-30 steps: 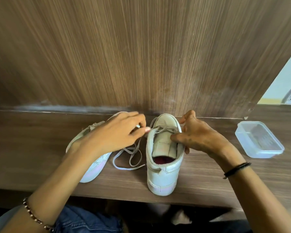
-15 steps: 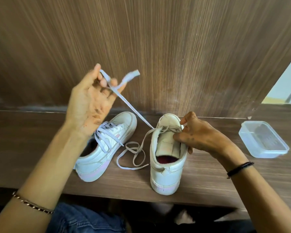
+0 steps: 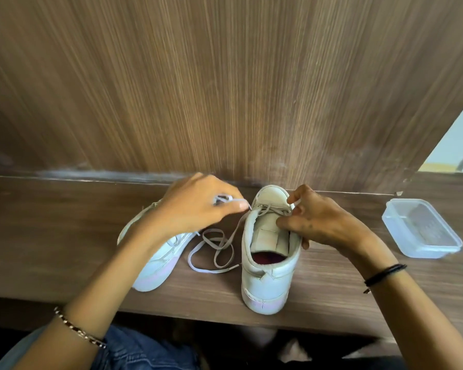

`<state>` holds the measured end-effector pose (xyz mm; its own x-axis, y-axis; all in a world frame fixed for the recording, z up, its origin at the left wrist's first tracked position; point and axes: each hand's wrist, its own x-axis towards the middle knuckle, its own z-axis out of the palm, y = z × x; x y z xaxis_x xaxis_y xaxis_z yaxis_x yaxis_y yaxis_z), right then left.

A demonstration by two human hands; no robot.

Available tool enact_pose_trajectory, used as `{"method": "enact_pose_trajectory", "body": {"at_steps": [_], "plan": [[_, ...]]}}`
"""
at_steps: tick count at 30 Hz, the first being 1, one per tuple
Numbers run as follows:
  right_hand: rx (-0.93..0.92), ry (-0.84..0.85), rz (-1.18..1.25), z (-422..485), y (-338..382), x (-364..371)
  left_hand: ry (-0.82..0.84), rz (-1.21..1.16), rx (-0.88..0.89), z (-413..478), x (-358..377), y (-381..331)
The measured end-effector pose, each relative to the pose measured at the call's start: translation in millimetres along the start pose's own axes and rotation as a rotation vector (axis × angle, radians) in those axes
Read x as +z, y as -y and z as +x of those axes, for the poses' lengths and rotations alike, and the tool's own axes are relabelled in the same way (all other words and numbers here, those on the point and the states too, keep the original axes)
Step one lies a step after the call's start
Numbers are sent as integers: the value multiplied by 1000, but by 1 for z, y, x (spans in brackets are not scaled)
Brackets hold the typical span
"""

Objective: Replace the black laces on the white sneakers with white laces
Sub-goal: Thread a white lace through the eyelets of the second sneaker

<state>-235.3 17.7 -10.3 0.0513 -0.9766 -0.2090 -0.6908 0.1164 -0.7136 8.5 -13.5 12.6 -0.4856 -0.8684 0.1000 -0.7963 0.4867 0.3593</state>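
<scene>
1. A brown wood-grain panel point(image 3: 225, 89) fills the upper half of the frame, and a darker wooden desk point(image 3: 51, 236) runs across below it.
2. A white sneaker point(image 3: 267, 279) is stood at the centre of the desk with its heel toward the lower edge; its tongue is exposed and only the eyelets nearest the toe are threaded.
3. A white lace point(image 3: 214, 231) is led from those eyelets and lies in loose loops on the desk just left of that sneaker.
4. A second sneaker point(image 3: 155, 265) is seen left of centre, angled and partly covered by the left forearm.
5. One end of the lace is pinched by the left hand point(image 3: 195, 209) just beside the toe of the centre sneaker.
6. The centre sneaker is grasped at its right side by the right hand point(image 3: 321, 222), with the thumb laid on the tongue.
7. A clear plastic container point(image 3: 428, 251) is set at the right of the frame, well apart from the sneakers.
8. A beaded bracelet point(image 3: 78, 329) is worn on the left wrist and a black band point(image 3: 385, 273) on the right.
</scene>
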Motion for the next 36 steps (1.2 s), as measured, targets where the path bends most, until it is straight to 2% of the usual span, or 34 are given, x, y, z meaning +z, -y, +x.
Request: {"method": "enact_pose_trajectory", "body": {"at_steps": [2,4,7,10,12,14,17,21,24,27,31,36], "plan": [[-3,1,4,0,0,0,-38,-370,20,0,-10,-1],[-4,1,4,0,-1,0,-162,-606,31,0,-13,-2],[-11,7,0,1,-1,0,-294,-940,-56,3,-19,-4],[-16,14,6,0,-1,0,-274,-1348,-58,4,-25,-5],[-21,22,16,-1,-1,-1,-240,-1507,-74,4,-21,-12],[-29,33,32,-2,0,-3,-245,-1421,-137,7,-15,-21],[-26,44,68,-4,2,-5,-248,-966,-160,9,-2,-22],[9,62,189,-5,1,-11,-7,-494,-90,4,18,-11],[-17,-11,166,1,-10,-17,149,-184,16,0,24,-7],[-79,-51,57,5,-21,-22,175,-129,0,-2,25,-7],[-203,-41,-2,7,-29,-24,1,-87,25,2,28,-5],[-234,0,23,10,-29,-23,-41,101,23,0,26,-18]]}}
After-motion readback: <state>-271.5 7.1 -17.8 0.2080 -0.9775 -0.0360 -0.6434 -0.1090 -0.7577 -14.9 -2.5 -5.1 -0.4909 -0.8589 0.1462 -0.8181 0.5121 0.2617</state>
